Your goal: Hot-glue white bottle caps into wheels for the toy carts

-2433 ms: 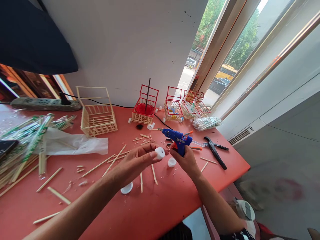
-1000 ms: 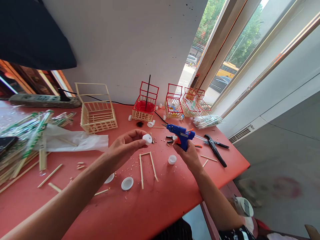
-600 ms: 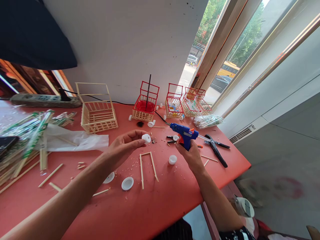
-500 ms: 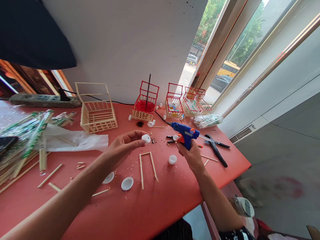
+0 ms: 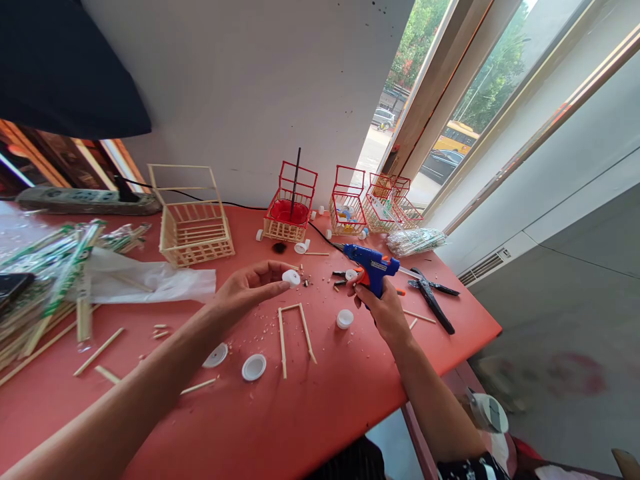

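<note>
Between the thumb and fingers of my left hand (image 5: 253, 283) is a small white bottle cap (image 5: 291, 279), held just above the table. My right hand (image 5: 383, 310) grips a blue hot glue gun (image 5: 369, 265) by its handle, its nozzle aimed left and a clear glue stick poking out behind. Below and between the hands lies a three-sided frame of wooden sticks (image 5: 283, 340). A white cap or small cup (image 5: 345, 319) stands left of my right wrist. Near my left forearm are a white lid (image 5: 254, 367) and another white lid (image 5: 217, 355).
Stick baskets stand along the wall: a plain one (image 5: 196, 237), a red-trimmed one on white wheels (image 5: 287, 223), and several more to the right. Black-handled pliers (image 5: 433, 303) lie at right. Bundled sticks (image 5: 65, 287) and a power strip (image 5: 90, 202) are at left.
Very little differs. The view has shifted slightly, and my hands keep their hold on the bottle cap and the hot glue gun.
</note>
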The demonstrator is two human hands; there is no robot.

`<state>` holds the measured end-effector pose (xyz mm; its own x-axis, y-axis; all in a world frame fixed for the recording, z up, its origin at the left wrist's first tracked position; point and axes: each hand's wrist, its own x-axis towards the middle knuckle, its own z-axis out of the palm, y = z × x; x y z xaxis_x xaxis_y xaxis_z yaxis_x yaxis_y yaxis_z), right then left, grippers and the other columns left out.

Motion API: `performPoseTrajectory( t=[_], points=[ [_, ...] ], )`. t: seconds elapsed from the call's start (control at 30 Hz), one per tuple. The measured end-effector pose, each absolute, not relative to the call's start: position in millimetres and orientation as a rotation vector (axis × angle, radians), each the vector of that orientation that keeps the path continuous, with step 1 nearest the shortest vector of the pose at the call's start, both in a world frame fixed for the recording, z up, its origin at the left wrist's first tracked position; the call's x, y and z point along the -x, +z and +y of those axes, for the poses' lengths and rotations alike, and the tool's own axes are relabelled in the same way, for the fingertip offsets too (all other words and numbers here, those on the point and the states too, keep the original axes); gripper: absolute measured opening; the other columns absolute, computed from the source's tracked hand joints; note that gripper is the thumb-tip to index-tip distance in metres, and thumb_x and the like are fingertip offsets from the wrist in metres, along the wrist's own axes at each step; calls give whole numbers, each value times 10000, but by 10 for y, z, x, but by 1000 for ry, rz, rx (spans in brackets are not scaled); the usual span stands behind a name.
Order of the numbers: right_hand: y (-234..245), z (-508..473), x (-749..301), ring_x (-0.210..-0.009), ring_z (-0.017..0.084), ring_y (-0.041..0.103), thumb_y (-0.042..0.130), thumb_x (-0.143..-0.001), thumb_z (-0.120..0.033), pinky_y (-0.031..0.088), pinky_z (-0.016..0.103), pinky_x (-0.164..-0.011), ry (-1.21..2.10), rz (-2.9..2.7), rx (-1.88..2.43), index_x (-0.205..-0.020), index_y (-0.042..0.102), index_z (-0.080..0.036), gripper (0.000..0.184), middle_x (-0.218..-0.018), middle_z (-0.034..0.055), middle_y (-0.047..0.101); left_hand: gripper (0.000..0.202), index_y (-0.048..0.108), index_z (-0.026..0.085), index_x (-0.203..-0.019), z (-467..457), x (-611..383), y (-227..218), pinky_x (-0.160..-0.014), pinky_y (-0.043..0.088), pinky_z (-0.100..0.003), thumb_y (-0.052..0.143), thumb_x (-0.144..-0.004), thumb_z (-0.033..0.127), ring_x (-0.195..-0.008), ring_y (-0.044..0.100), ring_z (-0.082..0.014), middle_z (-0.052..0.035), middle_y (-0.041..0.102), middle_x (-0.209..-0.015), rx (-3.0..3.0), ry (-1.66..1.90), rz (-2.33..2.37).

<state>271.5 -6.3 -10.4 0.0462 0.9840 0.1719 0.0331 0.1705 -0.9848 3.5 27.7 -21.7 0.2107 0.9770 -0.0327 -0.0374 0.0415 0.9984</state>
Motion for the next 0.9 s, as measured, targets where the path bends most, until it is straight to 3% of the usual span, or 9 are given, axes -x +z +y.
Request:
performPoseTrajectory(
  t=[0.2, 0.33, 0.47, 0.63, 0.77, 0.9],
  points=[
    [-115, -73, -2739, -580, 130, 564, 724, -818, -280, 450, 296, -576, 1006, -1299, 1178, -914, 676, -205, 131, -798, 8, 709, 470, 824, 252, -985, 279, -32, -189, -756, 617, -333, 920, -645, 561, -930, 774, -300, -89, 842, -912, -1235, 1040, 1081],
    [-154, -62, -2775, -562, 132, 524, 758, -843, -391, 408, 281, -521, 980, -1291, 1246, -910, 651, -202, 227, -746, 11, 683, 500, 820, 252, -976, 286, -26, -177, -736, 617, -333, 929, -612, 576, -928, 774, -308, -93, 842, -909, -1239, 1019, 1090],
    [-187, -50, -2814, -552, 127, 487, 777, -855, -491, 354, 263, -498, 916, -1306, 1334, -855, 652, -188, 328, -662, 6, 635, 523, 817, 253, -994, 259, -42, -163, -783, 620, -343, 923, -617, 599, -1006, 770, -324, -103, 849, -970, -1226, 1027, 1108],
    [-178, -45, -2824, -518, 106, 434, 818, -813, -502, 310, 249, -477, 996, -1249, 1308, -890, 660, -181, 366, -612, -33, 572, 560, 790, 242, -1055, 230, -50, -167, -871, 619, -363, 917, -646, 601, -1082, 763, -332, -94, 850, -1006, -1225, 1043, 1107],
    [-158, -53, -2812, -533, 97, 427, 833, -809, -466, 276, 248, -469, 1087, -1211, 1220, -1024, 718, -162, 390, -723, 6, 648, 553, 787, 235, -1068, 243, -48, -197, -938, 605, -384, 921, -662, 584, -1118, 760, -337, -102, 847, -1068, -1235, 1052, 1045],
    [-140, -64, -2804, -492, 82, 406, 805, -843, -472, 261, 264, -455, 1104, -1216, 1179, -979, 748, -153, 352, -776, 44, 700, 558, 797, 228, -1025, 264, -60, -204, -961, 604, -409, 933, -632, 599, -1098, 768, -340, -112, 839, -1112, -1282, 1020, 985]
  ],
)
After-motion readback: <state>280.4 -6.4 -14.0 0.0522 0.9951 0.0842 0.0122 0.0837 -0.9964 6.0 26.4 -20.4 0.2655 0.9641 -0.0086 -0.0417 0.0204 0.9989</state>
